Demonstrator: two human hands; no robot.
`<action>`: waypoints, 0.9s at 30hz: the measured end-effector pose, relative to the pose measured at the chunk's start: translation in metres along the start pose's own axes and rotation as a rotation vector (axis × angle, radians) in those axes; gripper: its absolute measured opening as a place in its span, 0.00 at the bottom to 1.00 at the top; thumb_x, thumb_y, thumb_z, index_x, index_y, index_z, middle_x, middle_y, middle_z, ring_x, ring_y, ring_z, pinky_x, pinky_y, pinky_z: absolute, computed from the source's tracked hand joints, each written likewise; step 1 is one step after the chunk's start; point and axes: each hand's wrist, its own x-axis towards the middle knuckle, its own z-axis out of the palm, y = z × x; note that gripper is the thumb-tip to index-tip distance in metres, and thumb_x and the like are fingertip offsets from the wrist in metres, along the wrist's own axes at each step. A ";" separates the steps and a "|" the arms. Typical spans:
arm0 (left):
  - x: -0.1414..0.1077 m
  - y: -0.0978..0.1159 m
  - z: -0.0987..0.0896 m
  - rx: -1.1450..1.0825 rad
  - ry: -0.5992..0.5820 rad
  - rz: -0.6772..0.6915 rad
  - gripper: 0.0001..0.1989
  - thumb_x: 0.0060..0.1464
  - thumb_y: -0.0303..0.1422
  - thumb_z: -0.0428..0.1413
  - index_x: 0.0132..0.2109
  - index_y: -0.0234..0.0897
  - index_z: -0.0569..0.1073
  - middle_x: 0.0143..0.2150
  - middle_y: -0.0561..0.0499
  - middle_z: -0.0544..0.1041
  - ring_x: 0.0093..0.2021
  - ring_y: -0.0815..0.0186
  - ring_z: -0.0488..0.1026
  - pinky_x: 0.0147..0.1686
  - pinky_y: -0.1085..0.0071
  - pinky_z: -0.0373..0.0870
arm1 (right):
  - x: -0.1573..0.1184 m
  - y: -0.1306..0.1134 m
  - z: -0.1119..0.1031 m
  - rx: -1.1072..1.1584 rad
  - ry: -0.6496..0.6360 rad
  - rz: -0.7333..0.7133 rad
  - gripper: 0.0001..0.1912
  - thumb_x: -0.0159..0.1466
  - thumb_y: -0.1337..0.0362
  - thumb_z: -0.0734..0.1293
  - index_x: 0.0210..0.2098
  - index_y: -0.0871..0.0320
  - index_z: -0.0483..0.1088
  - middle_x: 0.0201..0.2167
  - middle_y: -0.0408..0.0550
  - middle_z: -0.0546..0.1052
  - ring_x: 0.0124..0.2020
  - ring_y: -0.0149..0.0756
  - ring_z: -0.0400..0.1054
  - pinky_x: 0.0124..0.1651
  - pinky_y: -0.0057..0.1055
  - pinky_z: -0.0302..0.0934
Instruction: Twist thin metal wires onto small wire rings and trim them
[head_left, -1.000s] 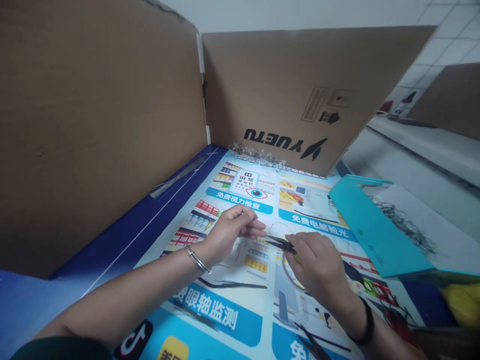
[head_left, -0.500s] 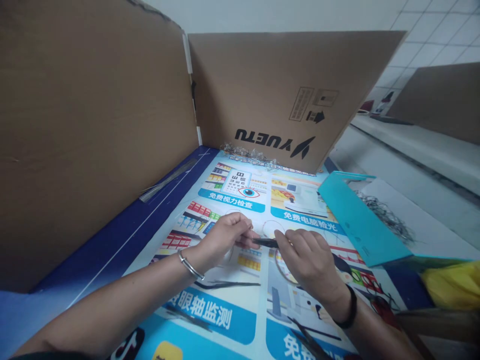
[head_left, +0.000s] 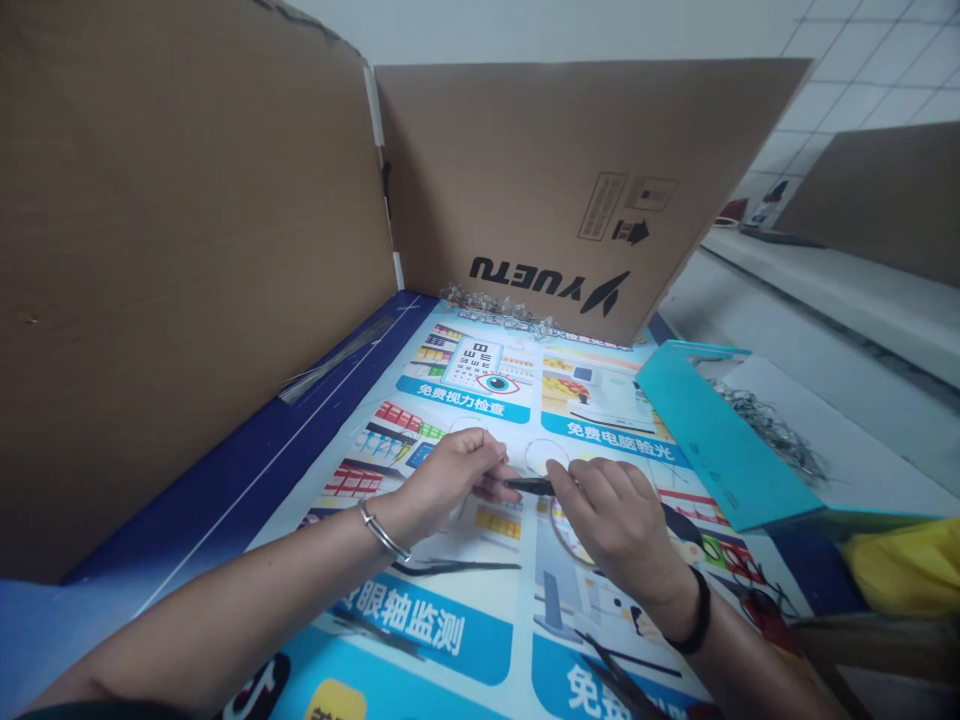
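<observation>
Thumb and fingertips of my left hand (head_left: pixel 465 468) are pinched together over the middle of the printed sheet. Whatever they hold is too fine to make out. My right hand (head_left: pixel 615 515) is closed around a slim dark tool with a tapered tip (head_left: pixel 531 486), perhaps pliers or tweezers; its rear end is hidden in the palm. The tool's tip points left and meets the fingertips of my left hand. Below the hands, a thin dark strip (head_left: pixel 469 568) lies on the sheet, and other dark slender pieces (head_left: pixel 611 675) lie near the front.
Cardboard panels (head_left: pixel 480 160) stand at the left and back. Tangled clear and silvery bits (head_left: pixel 495 303) lie along the back panel. On the right, a turquoise folder or box (head_left: pixel 720 440) holds a heap of fine dark wire-like pieces (head_left: pixel 772 428). Beside it is something yellow (head_left: pixel 904 565).
Both hands stay almost in place, with the tool tip still at the left fingertips. Only slight shifts of the fingers show.
</observation>
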 end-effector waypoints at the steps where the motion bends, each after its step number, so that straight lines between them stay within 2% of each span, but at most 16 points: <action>1: 0.000 0.000 0.000 -0.001 -0.002 -0.002 0.10 0.54 0.37 0.54 0.31 0.34 0.64 0.28 0.52 0.76 0.24 0.69 0.76 0.28 0.74 0.70 | 0.000 0.000 0.000 0.003 -0.005 0.003 0.13 0.62 0.72 0.61 0.46 0.62 0.69 0.34 0.53 0.74 0.37 0.42 0.62 0.38 0.39 0.53; 10: 0.000 0.002 0.000 0.072 -0.014 0.031 0.11 0.53 0.37 0.54 0.30 0.34 0.63 0.26 0.55 0.73 0.23 0.69 0.76 0.28 0.74 0.69 | 0.002 -0.001 0.000 0.084 -0.052 0.030 0.13 0.62 0.73 0.60 0.44 0.63 0.70 0.32 0.52 0.72 0.34 0.40 0.62 0.36 0.38 0.52; 15: 0.002 0.004 -0.005 0.225 -0.065 0.110 0.10 0.54 0.37 0.53 0.31 0.35 0.65 0.30 0.53 0.75 0.27 0.69 0.75 0.32 0.73 0.69 | 0.005 -0.003 0.000 0.201 -0.096 0.098 0.11 0.62 0.72 0.59 0.39 0.63 0.71 0.28 0.51 0.72 0.31 0.38 0.62 0.35 0.35 0.53; 17: 0.001 0.006 -0.007 0.353 -0.082 0.183 0.09 0.56 0.36 0.51 0.31 0.35 0.66 0.31 0.52 0.75 0.29 0.69 0.74 0.33 0.73 0.68 | 0.006 -0.003 -0.002 0.279 -0.174 0.145 0.09 0.61 0.71 0.60 0.37 0.62 0.71 0.28 0.49 0.72 0.31 0.38 0.63 0.35 0.34 0.53; 21: -0.001 0.010 -0.009 0.684 -0.110 0.342 0.09 0.57 0.33 0.48 0.31 0.36 0.69 0.29 0.54 0.73 0.31 0.70 0.70 0.32 0.74 0.64 | 0.007 -0.002 -0.010 0.431 -0.419 0.268 0.04 0.61 0.67 0.63 0.31 0.58 0.69 0.27 0.45 0.72 0.30 0.35 0.65 0.32 0.30 0.52; 23: -0.002 0.010 -0.009 0.791 -0.127 0.383 0.09 0.57 0.32 0.48 0.31 0.36 0.70 0.29 0.55 0.72 0.31 0.71 0.68 0.32 0.75 0.63 | 0.008 -0.001 -0.014 0.491 -0.505 0.307 0.03 0.60 0.67 0.63 0.31 0.57 0.69 0.28 0.44 0.72 0.31 0.35 0.66 0.32 0.29 0.53; 25: -0.003 0.010 -0.009 0.802 -0.149 0.391 0.10 0.58 0.32 0.48 0.31 0.36 0.71 0.30 0.54 0.73 0.31 0.71 0.68 0.32 0.74 0.63 | 0.008 0.001 -0.014 0.529 -0.552 0.321 0.03 0.60 0.66 0.63 0.32 0.56 0.69 0.28 0.44 0.72 0.32 0.35 0.66 0.33 0.29 0.53; 27: -0.002 0.009 -0.010 0.702 -0.161 0.355 0.11 0.58 0.34 0.48 0.34 0.35 0.73 0.32 0.52 0.74 0.32 0.70 0.70 0.34 0.73 0.64 | 0.008 0.001 -0.012 0.523 -0.542 0.316 0.04 0.61 0.66 0.63 0.33 0.57 0.70 0.29 0.44 0.72 0.32 0.35 0.65 0.34 0.29 0.54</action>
